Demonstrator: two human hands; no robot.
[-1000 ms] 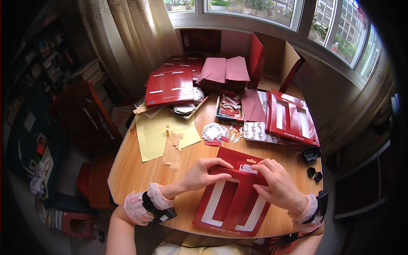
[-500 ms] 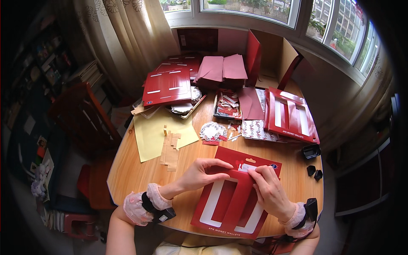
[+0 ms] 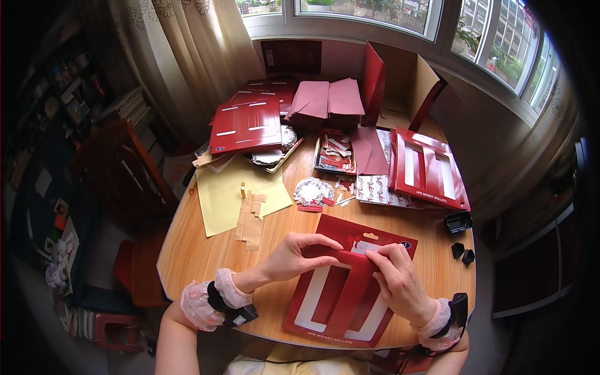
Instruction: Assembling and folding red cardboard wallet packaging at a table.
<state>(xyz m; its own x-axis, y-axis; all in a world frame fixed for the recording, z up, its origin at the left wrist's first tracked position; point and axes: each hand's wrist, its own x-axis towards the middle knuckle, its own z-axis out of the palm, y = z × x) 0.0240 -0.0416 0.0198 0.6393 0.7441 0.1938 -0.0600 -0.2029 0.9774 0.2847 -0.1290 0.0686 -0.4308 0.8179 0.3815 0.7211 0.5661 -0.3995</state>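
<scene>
A red card money-wallet package (image 3: pixel 351 300) with cut-out windows lies at the table's near edge, slightly tilted. White shows through the windows on both sides of its central red band. My left hand (image 3: pixel 299 257) has thumb and forefinger closed on the raised fold along the upper part of the package. Beside it, my right hand (image 3: pixel 397 275) pinches the same fold at its right part, fingertips by a small white label (image 3: pixel 362 247). The palm side of the right hand is hidden.
Behind lie yellow paper (image 3: pixel 219 200), tan tape strips (image 3: pixel 251 225), a decorated round tag (image 3: pixel 312 192) and a tray of small pieces (image 3: pixel 335 152). Pink envelopes (image 3: pixel 325 100), red cards (image 3: pixel 247 125), finished-looking packages (image 3: pixel 428 165) and an open box (image 3: pixel 400 87) stand farther back. Black pieces (image 3: pixel 458 222) sit right.
The package has shifted very slightly to the right and its upper part tips a little. Both hands keep nearly the same place; the right fingers have moved slightly along the fold.
</scene>
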